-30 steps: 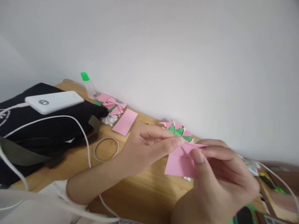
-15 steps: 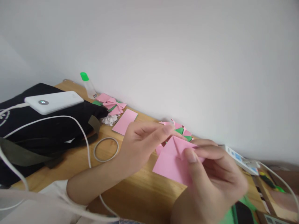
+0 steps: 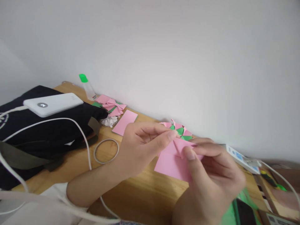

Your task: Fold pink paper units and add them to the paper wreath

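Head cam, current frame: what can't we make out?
Head view:
Pink paper, right part: behind the right hand.
Pink-and-green piece, lower part: behind the left hand and pink paper.
Power bank, display: too small.
Bottle, label: too small.
Black bag: cut off by left edge.

The upper frame is filled by a pale wall (image 3: pixel 164 62), lit brightest near the centre; below, a wooden table (image 3: pixel 145 187) is set against it.
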Demonstrator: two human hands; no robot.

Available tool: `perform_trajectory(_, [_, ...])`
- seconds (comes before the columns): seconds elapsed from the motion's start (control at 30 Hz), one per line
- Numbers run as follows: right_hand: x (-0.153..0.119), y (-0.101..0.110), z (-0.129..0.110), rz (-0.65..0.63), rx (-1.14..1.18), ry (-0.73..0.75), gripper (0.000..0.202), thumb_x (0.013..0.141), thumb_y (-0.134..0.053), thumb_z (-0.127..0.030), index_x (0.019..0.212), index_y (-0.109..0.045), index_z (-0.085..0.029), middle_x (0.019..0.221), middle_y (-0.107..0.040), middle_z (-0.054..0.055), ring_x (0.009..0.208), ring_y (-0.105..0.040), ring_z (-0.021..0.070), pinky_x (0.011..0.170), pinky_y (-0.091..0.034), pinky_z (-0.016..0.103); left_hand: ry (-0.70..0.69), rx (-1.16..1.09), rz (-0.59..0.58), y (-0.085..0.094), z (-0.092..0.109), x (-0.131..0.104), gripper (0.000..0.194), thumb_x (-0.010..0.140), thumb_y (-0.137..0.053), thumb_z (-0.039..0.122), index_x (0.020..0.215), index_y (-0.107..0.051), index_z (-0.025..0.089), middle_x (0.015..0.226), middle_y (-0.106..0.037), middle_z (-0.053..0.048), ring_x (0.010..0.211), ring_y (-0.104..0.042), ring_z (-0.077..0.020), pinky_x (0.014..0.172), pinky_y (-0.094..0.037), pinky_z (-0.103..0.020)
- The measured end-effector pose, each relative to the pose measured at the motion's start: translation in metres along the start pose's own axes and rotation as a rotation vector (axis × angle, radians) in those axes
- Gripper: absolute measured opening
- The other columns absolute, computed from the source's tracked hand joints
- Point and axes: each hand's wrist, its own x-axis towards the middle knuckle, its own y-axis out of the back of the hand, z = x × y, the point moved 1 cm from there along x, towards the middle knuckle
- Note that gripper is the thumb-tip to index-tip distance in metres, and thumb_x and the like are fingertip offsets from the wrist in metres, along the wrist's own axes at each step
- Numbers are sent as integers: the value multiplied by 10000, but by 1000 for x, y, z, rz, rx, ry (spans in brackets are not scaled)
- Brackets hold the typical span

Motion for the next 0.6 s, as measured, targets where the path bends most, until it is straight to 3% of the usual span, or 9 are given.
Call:
perform_trajectory(0.1, [0,0,1,-2,-13,5,217,762,-710,0,797,-686,-213,722,-653,-14,756,-604,132,630,-506,275,-11,2,-46,0,1,-1,149,800,-676,239,665,-726,197,547,-641,17,579,-613,-130,514,-495,-218])
perform_trajectory(0.27, [-1,1,1,-8,-30,21,206,758,-713,-5,793,-688,-207,732,-662,-12,760,-618,132,628,-512,267,-20,-16,-247,2,3,0,59,775,-718,175,795,-769,198,775,-753,-14,713,-673,-136,625,-538,-209])
perform_trajectory(0.6, [-2,2,3,29,-121,-10,287,788,-716,-120,1039,-671,-251,918,-693,21,795,-676,175,694,-557,325,47,-168,-217,1,-1,6,63,754,-743,146,717,-758,194,712,-752,9,671,-700,-117,625,-561,-187])
